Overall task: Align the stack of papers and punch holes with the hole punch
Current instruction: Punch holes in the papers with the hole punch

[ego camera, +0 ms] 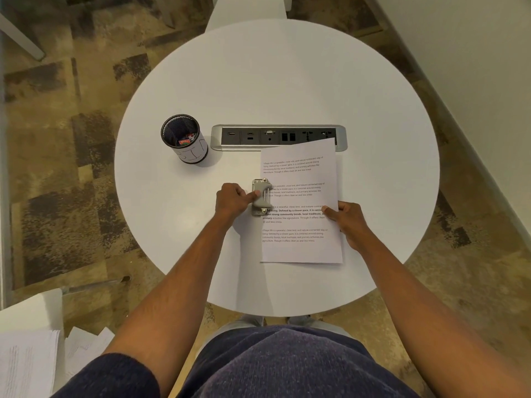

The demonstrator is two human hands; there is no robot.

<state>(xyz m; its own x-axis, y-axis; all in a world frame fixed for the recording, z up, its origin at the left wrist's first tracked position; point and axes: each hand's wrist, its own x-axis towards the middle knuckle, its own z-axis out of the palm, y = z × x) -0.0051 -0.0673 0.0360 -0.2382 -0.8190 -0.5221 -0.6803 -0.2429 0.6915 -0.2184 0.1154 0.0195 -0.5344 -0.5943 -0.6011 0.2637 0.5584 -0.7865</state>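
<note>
round white surface (287, 81), with the hole punch (262, 196) sat over the left edge of the stack of papers (301, 248)
left hand (231, 201) curled round the hole punch with its thumb on the lever; right hand (349, 222) pinched the stack's right edge, thumb on top. the far corner overlapped the socket strip (278, 137). risk, as i judged it: sheets could fan or slide in the slot under the press, leaving holes crooked or off-centre

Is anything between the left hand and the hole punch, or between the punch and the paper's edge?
Nothing visible does. The left hand touches the grey metal hole punch, which sits over the left edge of the white printed paper stack. The black mesh cup stands apart, farther back.
</note>
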